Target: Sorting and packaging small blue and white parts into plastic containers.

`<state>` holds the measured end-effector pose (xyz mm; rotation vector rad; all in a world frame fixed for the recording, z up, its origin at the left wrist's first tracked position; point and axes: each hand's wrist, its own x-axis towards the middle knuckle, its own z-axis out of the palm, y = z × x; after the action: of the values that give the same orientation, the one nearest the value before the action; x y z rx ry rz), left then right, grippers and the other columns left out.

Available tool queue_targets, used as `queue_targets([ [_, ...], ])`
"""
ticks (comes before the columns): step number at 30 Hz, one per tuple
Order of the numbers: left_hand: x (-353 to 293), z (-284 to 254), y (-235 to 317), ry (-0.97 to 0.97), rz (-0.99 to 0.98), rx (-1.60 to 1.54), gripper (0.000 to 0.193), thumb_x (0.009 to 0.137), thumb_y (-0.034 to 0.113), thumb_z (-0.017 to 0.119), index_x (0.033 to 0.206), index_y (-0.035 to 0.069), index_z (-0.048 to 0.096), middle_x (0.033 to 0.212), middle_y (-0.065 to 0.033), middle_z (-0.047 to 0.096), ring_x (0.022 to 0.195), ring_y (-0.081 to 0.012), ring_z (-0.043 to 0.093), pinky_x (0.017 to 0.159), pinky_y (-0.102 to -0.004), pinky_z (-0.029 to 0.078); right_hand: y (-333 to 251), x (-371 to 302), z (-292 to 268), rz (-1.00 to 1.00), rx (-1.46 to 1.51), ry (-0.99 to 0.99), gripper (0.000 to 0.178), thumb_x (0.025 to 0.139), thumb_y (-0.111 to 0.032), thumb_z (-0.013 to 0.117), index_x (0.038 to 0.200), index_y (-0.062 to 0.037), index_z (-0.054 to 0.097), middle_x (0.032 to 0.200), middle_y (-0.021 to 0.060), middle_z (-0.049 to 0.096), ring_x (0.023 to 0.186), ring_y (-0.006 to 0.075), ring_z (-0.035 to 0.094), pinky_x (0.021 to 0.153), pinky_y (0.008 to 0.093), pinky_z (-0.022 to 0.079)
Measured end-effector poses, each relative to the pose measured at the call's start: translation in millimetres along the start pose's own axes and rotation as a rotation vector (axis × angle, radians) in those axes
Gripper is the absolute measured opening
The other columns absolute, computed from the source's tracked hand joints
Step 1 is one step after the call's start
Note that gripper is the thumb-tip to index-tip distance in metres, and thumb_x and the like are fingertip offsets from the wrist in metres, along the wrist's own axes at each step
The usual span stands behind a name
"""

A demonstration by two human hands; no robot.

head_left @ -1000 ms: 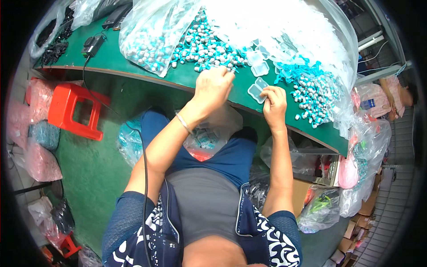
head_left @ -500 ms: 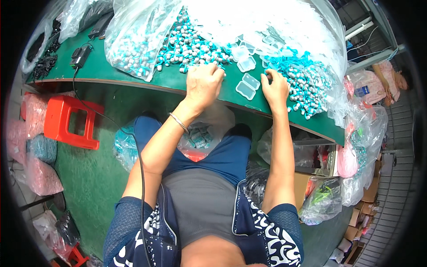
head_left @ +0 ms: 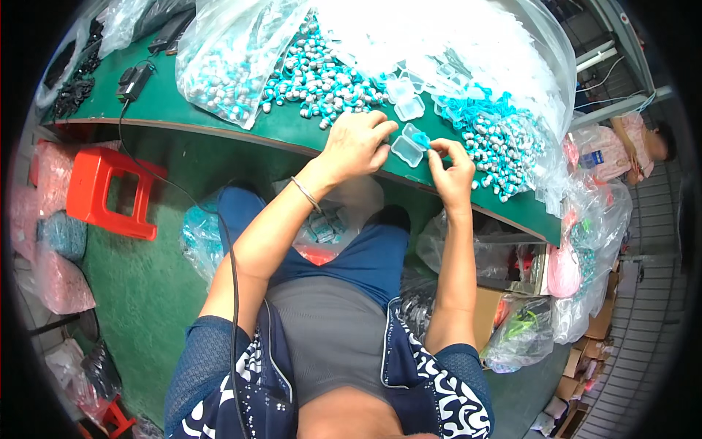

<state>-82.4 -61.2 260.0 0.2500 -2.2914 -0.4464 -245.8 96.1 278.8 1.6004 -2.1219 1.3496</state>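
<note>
A small clear plastic case point(head_left: 407, 152) lies with its lid up near the table's front edge. Between thumb and fingertips, my right hand point(head_left: 452, 173) pinches a teal cord point(head_left: 421, 140) over the case. My left hand point(head_left: 357, 145) is just left of the case, fingers curled and bent toward it; whatever they hold, if anything, is hidden. Beyond that hand spreads a heap of silver-and-white plugs with teal parts point(head_left: 314, 77). Right of my right hand lies a heap of teal cords with similar silver-white ends point(head_left: 504, 150). Another open clear case point(head_left: 408, 107) lies farther back.
A large clear bag of whitish plastic pieces point(head_left: 439, 36) fills the table's back. At left stand a bag of plugs point(head_left: 227, 80) and a black device point(head_left: 134, 82) with a cable. A red stool point(head_left: 110, 194) is on the floor. At far right sits another person point(head_left: 621, 150).
My right hand has come down and left to the clear case, now with a teal cord in its fingers. My left hand has moved right and nearer, away from the heap of plugs.
</note>
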Motion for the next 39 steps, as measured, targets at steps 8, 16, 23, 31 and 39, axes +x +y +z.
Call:
queue_targets([
  [8,-4,5,0,-0.081,0.06,0.115,0.042,0.079,0.036,0.075,0.117,0.02,0.068,0.11,-0.0056,0.06,0.091,-0.0234,0.059,0.079,-0.0395,0.04,-10,-1,12,-0.196,-0.333,-0.091,0.012,0.076,-0.009,0.075,0.086,-0.012,0.07,0.09,0.0014,0.067,0.088,0.0226,0.061,0.083,0.0389,0.04],
  [16,-5,4,1,-0.087,0.058,0.092,0.039,0.081,0.036,0.073,0.116,0.019,0.068,0.108,-0.0054,0.06,0.09,-0.0238,0.058,0.079,-0.0397,0.041,-18,-5,12,-0.175,-0.371,-0.127,0.011,0.077,-0.012,0.075,0.087,-0.0129,0.071,0.09,0.0016,0.065,0.09,0.0224,0.06,0.083,0.0394,0.039],
  [23,-6,6,-3,-0.045,0.078,0.06,0.037,0.081,0.034,0.073,0.114,0.018,0.068,0.105,-0.0052,0.061,0.089,-0.0238,0.058,0.079,-0.0392,0.041,-16,2,21,-0.185,-0.396,-0.108,0.011,0.076,-0.015,0.076,0.086,-0.0136,0.071,0.088,0.0012,0.064,0.09,0.0225,0.06,0.083,0.0393,0.039],
  [31,-7,3,-1,-0.05,0.064,0.059,0.037,0.081,0.031,0.072,0.114,0.016,0.067,0.104,-0.005,0.061,0.089,-0.0239,0.059,0.079,-0.0396,0.041,-17,6,21,-0.143,-0.385,-0.134,0.01,0.077,-0.015,0.076,0.086,-0.0141,0.071,0.089,0.0012,0.066,0.09,0.0226,0.06,0.082,0.0393,0.039],
  [39,-9,7,-5,0.004,0.01,0.028,0.03,0.081,0.017,0.069,0.11,0.01,0.066,0.1,-0.0061,0.063,0.092,-0.0245,0.062,0.078,-0.0389,0.043,-9,-3,-15,-0.032,-0.166,0.052,0.009,0.079,0.0,0.071,0.087,-0.0043,0.07,0.083,0.0091,0.068,0.07,0.0222,0.064,0.064,0.0338,0.05],
])
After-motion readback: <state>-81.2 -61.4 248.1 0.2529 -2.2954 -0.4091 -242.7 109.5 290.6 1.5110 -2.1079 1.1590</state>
